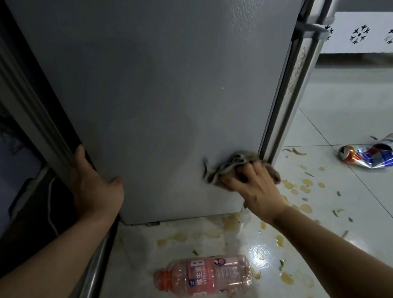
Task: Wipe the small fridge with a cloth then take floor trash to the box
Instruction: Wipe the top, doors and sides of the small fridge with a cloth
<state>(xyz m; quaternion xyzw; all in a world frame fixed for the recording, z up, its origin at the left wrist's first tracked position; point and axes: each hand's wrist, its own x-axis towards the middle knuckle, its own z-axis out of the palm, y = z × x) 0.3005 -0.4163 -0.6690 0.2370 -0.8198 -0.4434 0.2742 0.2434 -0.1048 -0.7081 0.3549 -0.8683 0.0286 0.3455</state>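
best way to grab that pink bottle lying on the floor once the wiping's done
Grip the pink bottle round its labelled middle, coming down from above. It lies on its side on the tile, neck pointing left, so the broad barrel faces up; the neck is narrower. The right hand presses the cloth to the fridge, so it probably frees up first.
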